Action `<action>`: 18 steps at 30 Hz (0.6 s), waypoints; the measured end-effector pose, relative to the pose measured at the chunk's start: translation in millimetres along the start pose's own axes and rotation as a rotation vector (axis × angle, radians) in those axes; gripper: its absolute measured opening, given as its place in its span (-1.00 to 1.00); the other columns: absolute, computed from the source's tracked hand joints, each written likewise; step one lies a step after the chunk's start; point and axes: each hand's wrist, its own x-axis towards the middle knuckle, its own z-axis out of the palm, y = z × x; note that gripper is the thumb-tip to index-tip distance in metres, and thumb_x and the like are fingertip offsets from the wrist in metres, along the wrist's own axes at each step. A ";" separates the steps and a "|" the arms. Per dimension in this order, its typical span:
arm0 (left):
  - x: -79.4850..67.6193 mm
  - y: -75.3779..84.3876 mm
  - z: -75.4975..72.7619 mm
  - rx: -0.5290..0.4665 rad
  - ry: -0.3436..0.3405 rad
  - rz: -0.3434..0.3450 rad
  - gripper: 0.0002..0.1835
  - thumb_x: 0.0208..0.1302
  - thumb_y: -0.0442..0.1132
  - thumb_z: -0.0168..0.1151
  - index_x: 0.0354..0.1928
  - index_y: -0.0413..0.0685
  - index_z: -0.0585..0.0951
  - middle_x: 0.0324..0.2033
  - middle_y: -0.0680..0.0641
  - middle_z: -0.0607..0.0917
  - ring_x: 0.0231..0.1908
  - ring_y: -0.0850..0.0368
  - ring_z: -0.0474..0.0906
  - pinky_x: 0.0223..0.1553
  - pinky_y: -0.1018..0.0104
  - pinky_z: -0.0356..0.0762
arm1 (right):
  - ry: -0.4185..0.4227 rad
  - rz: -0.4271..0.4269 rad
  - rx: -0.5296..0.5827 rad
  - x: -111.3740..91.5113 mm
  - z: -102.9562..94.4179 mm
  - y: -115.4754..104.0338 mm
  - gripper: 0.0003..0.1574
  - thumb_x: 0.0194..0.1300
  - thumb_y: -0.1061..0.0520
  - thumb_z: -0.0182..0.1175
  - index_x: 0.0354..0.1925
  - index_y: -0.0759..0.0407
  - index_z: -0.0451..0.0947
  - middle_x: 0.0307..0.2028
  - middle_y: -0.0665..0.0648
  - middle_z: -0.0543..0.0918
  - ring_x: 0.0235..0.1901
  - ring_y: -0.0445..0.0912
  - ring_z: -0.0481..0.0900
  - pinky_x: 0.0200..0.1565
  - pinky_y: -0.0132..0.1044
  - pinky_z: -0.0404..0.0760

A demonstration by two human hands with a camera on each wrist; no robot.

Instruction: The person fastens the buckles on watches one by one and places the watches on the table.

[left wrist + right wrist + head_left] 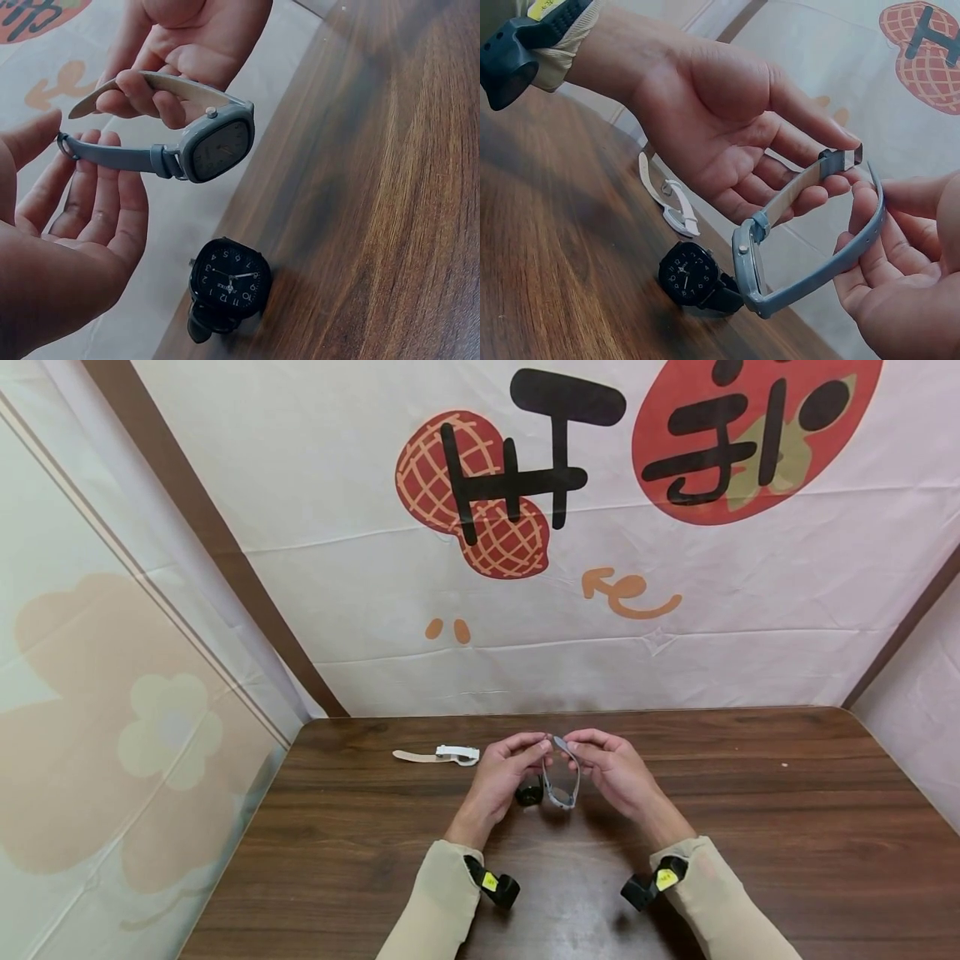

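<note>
A grey-blue wristwatch (223, 152) with an unfastened strap hangs between both hands, its rounded-square face lowest in the head view. My left hand (491, 779) pinches the buckle end of the strap between thumb and fingers. At the other end, my right hand (618, 775) grips the holed strap tail (871, 225), its fingers along the inner side in the left wrist view. The two strap ends are close together but apart. Just below the held watch, a black wristwatch (229, 279) stands on the table, its dial facing up and its strap curled beneath.
A white wristwatch (457, 755) lies on the wooden table (360, 860), left of the hands, with one strap stretched out. Behind the table's far edge hangs a printed cloth (337, 568). Black wrist cameras (501, 888) sit on both cream sleeves.
</note>
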 end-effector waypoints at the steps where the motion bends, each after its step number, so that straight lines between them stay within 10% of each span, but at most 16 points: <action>1: -0.3 0.3 0.3 0.002 -0.001 -0.003 -0.70 0.33 -0.34 0.27 0.03 -0.39 0.63 -0.19 -0.06 0.76 -0.31 0.19 0.68 -0.18 0.32 0.63 | 0.001 -0.001 0.001 -0.1 0.4 0.0 -0.83 0.42 0.31 0.12 -0.21 0.13 0.63 -0.28 0.01 0.66 -0.35 -0.17 0.58 -0.21 -0.39 0.59; 18: -2.0 0.1 0.7 0.059 -0.012 -0.038 -0.70 0.29 -0.32 0.32 0.01 -0.35 0.65 -0.31 0.01 0.75 -0.29 0.14 0.69 -0.14 0.26 0.62 | 0.000 0.015 -0.019 -0.6 2.7 1.6 -0.84 0.44 0.30 0.10 -0.19 0.13 0.61 -0.27 0.00 0.69 -0.36 -0.18 0.60 -0.19 -0.36 0.61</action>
